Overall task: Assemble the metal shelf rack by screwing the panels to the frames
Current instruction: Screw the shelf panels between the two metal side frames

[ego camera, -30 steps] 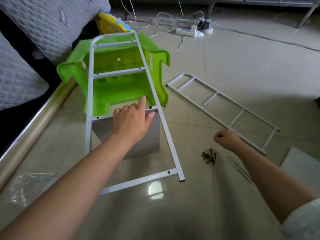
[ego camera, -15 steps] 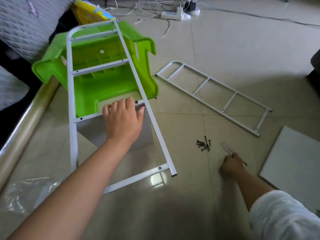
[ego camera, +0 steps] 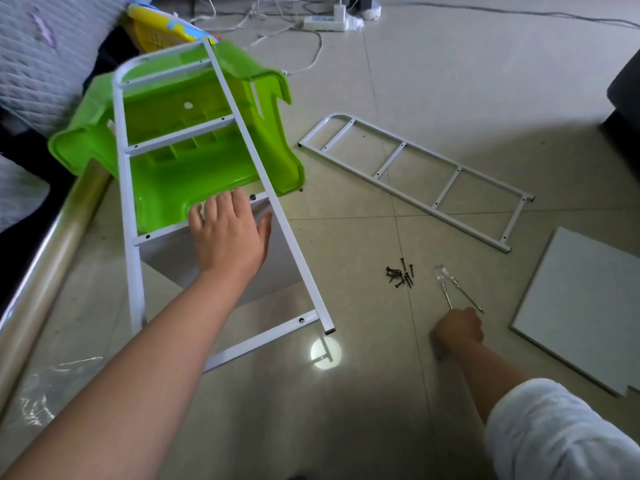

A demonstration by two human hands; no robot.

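A white ladder-like metal frame (ego camera: 221, 88) leans tilted over a green plastic stool (ego camera: 162, 199). Behind its lower rung sits a grey panel (ego camera: 277, 268). My left hand (ego camera: 228, 237) lies on that panel, fingers curled over the rung beside a screw hole. A second white frame (ego camera: 415, 178) lies flat on the floor to the right. Several dark screws (ego camera: 400, 277) are piled on the tiles. A clear-handled screwdriver (ego camera: 443, 282) lies next to them; my right hand (ego camera: 457, 332) is closed at the tip end of its shaft.
Another white panel (ego camera: 581, 306) lies flat at the right. A metal bed rail (ego camera: 52, 254) runs along the left, with a clear plastic bag (ego camera: 45, 393) beside it. A power strip (ego camera: 322, 22) and cables are at the back. A dark object (ego camera: 627, 98) stands far right.
My right hand has come down from above the screws towards me and closed at the screwdriver. My left hand has stayed on the rung and panel.
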